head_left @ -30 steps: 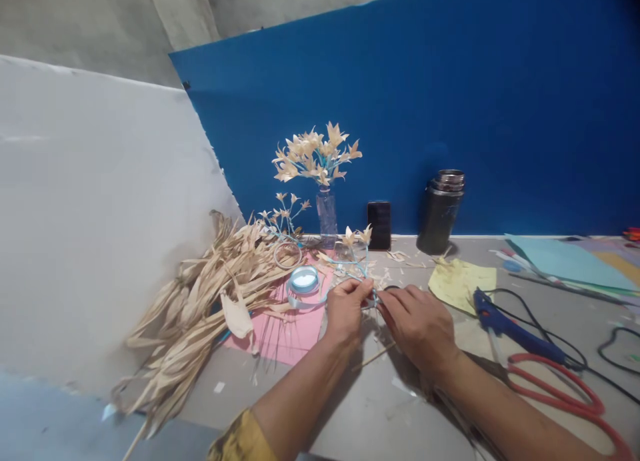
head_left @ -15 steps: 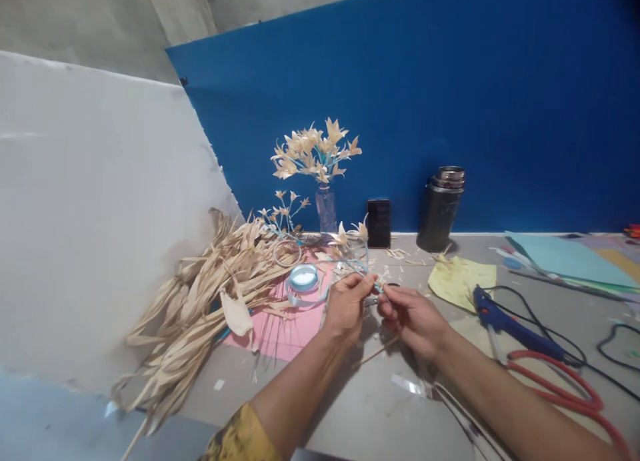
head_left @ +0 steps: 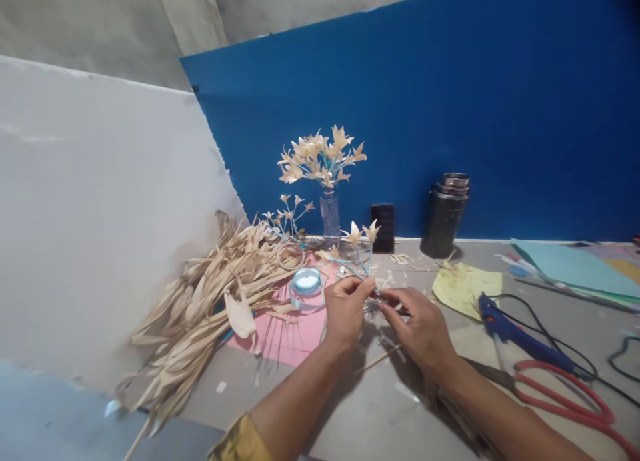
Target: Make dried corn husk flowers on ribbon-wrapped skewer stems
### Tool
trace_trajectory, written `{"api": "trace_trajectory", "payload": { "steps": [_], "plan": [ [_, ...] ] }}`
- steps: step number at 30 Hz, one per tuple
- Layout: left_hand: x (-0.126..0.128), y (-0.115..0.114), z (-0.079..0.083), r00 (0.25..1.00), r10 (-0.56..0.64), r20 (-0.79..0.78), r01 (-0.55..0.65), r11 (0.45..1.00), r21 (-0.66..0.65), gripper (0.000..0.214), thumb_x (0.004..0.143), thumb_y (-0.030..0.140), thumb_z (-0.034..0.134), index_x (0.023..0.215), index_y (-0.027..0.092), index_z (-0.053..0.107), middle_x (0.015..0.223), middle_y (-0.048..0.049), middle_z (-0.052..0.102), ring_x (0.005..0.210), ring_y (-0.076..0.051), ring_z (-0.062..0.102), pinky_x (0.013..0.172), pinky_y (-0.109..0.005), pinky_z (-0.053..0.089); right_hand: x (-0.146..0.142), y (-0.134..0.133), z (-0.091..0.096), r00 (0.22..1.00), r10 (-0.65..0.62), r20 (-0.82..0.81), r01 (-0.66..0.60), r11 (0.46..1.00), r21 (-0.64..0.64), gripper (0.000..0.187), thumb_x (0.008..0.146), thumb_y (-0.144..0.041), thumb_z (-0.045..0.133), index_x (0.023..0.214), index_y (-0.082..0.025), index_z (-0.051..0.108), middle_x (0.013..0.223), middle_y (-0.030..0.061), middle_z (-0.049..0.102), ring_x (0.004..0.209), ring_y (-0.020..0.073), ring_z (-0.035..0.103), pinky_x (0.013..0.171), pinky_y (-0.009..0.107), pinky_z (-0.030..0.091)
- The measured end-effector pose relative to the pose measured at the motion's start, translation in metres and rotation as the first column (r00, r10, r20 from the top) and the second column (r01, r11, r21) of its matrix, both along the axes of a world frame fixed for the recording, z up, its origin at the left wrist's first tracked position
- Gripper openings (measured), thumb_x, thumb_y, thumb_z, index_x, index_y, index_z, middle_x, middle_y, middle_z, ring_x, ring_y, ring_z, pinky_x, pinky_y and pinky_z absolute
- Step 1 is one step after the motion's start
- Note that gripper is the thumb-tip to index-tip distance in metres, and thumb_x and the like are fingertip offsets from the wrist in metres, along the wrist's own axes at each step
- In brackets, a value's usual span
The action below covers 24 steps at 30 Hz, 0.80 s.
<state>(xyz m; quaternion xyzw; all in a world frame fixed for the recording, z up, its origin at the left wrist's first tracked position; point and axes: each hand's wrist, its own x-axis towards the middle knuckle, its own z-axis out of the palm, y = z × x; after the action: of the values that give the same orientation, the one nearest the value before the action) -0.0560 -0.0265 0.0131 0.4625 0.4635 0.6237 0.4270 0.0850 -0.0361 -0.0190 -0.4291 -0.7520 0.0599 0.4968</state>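
Over the middle of the table, my left hand [head_left: 347, 309] pinches a light-blue wrapped stem of a small spray of cream husk flowers [head_left: 361, 234]. The blooms stick up above the fingers. My right hand [head_left: 417, 324] is closed at the lower end of the same stem, thumb and fingertips together; the exact bit between them is too small to make out. Left of my hands, a roll of light-blue ribbon [head_left: 307, 281] lies on pink paper [head_left: 280, 341] beside thin wires. A clear bottle [head_left: 330, 214] behind holds a bouquet of similar flowers [head_left: 320, 156].
A heap of dried husks [head_left: 200, 301] covers the left side. At the back stand a phone [head_left: 383, 228] and a dark flask [head_left: 445, 214]. On the right lie yellow paper [head_left: 465, 288], a blue glue gun [head_left: 525, 334] with its cord, and red-handled scissors [head_left: 565, 394].
The flower spray now stands more upright and slightly to the right. My right hand has turned, its back more on top, fingertips still at the stem. The view has shifted a little.
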Motion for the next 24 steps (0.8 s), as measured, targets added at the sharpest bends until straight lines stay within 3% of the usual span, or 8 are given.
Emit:
{"api": "trace_trajectory", "payload": {
  "steps": [4, 7, 10, 12, 14, 16, 20, 24],
  "plan": [
    [0.0, 0.0, -0.001, 1.0, -0.011, -0.001, 0.011, 1.0, -0.007, 0.029, 0.072, 0.04, 0.079, 0.054, 0.02, 0.068, 0.057, -0.0029, 0.064, 0.059, -0.015, 0.056, 0.066, -0.03, 0.046, 0.001, -0.001, 0.003, 1.0, 0.013, -0.009, -0.013, 1.0, 0.026, 0.014, 0.093, -0.026, 0.061, 0.098, -0.02, 0.072, 0.103, 0.0124, 0.075, 0.099, 0.0292, 0.065, 0.089, 0.043, 0.049],
    [-0.002, 0.001, -0.001, 1.0, -0.03, -0.004, 0.03, 1.0, -0.005, 0.03, 0.071, 0.041, 0.08, 0.053, 0.019, 0.068, 0.057, -0.0031, 0.064, 0.059, -0.015, 0.055, 0.065, -0.03, 0.045, 0.004, 0.0, 0.008, 0.976, 0.08, -0.202, -0.132, 0.956, -0.264, 0.013, 0.09, -0.03, 0.063, 0.089, -0.02, 0.071, 0.092, 0.0097, 0.073, 0.089, 0.027, 0.063, 0.084, 0.041, 0.049],
    [-0.002, 0.004, 0.0, 0.996, -0.088, 0.02, 0.088, 0.996, -0.025, 0.032, 0.068, 0.041, 0.082, 0.053, 0.018, 0.067, 0.055, -0.003, 0.063, 0.056, -0.013, 0.054, 0.062, -0.028, 0.044, 0.007, 0.004, 0.01, 0.855, 0.163, -0.492, -0.451, 0.701, -0.552, 0.025, 0.085, -0.043, 0.068, 0.075, -0.02, 0.064, 0.072, 0.0034, 0.066, 0.067, 0.0192, 0.059, 0.066, 0.032, 0.049],
    [-0.002, 0.005, 0.0, 0.988, -0.132, 0.085, 0.138, 0.987, -0.079, 0.036, 0.065, 0.044, 0.084, 0.051, 0.017, 0.065, 0.053, -0.002, 0.06, 0.051, -0.011, 0.05, 0.056, -0.027, 0.041, 0.007, 0.006, 0.009, 0.703, 0.191, -0.686, -0.678, 0.472, -0.564, 0.035, 0.08, -0.05, 0.074, 0.072, -0.02, 0.06, 0.069, 0.0014, 0.063, 0.06, 0.0145, 0.054, 0.06, 0.029, 0.047],
    [-0.001, 0.007, -0.002, 0.981, -0.132, 0.144, 0.15, 0.981, -0.125, 0.038, 0.062, 0.045, 0.086, 0.051, 0.017, 0.063, 0.052, -0.0009, 0.058, 0.048, -0.01, 0.047, 0.05, -0.025, 0.037, 0.006, 0.007, 0.006, 0.603, 0.146, -0.784, -0.773, 0.348, -0.53, 0.036, 0.076, -0.05, 0.078, 0.074, -0.019, 0.059, 0.07, 0.0, 0.061, 0.056, 0.0121, 0.051, 0.058, 0.028, 0.046],
    [-0.001, 0.008, -0.006, 0.986, -0.084, 0.147, 0.103, 0.987, -0.127, 0.037, 0.062, 0.044, 0.086, 0.051, 0.017, 0.063, 0.051, -0.0003, 0.056, 0.048, -0.01, 0.046, 0.048, -0.024, 0.035, 0.003, 0.006, 0.004, 0.695, 0.146, -0.704, -0.679, 0.456, -0.576, 0.028, 0.078, -0.043, 0.077, 0.08, -0.02, 0.062, 0.071, 0.0002, 0.063, 0.059, 0.014, 0.054, 0.06, 0.028, 0.045],
    [0.0, 0.01, -0.013, 0.995, -0.016, 0.097, 0.022, 0.997, -0.068, 0.035, 0.064, 0.04, 0.084, 0.049, 0.018, 0.063, 0.05, 0.0002, 0.054, 0.051, -0.011, 0.046, 0.051, -0.024, 0.035, 0.0, -0.001, 0.002, 0.988, 0.092, -0.124, -0.135, 0.909, -0.395, 0.015, 0.081, -0.036, 0.072, 0.087, -0.022, 0.068, 0.074, 0.0034, 0.067, 0.071, 0.0219, 0.059, 0.066, 0.032, 0.043],
    [0.002, 0.008, -0.012, 0.995, -0.015, 0.103, 0.023, 0.997, -0.075, 0.035, 0.067, 0.041, 0.083, 0.05, 0.018, 0.063, 0.053, 0.0005, 0.055, 0.053, -0.011, 0.047, 0.053, -0.024, 0.036, 0.0, -0.004, 0.004, 0.967, 0.06, -0.248, -0.146, 0.926, -0.347, 0.026, 0.084, -0.046, 0.071, 0.074, -0.022, 0.07, 0.07, 0.0051, 0.064, 0.072, 0.0221, 0.055, 0.069, 0.032, 0.041]
  ]
}}
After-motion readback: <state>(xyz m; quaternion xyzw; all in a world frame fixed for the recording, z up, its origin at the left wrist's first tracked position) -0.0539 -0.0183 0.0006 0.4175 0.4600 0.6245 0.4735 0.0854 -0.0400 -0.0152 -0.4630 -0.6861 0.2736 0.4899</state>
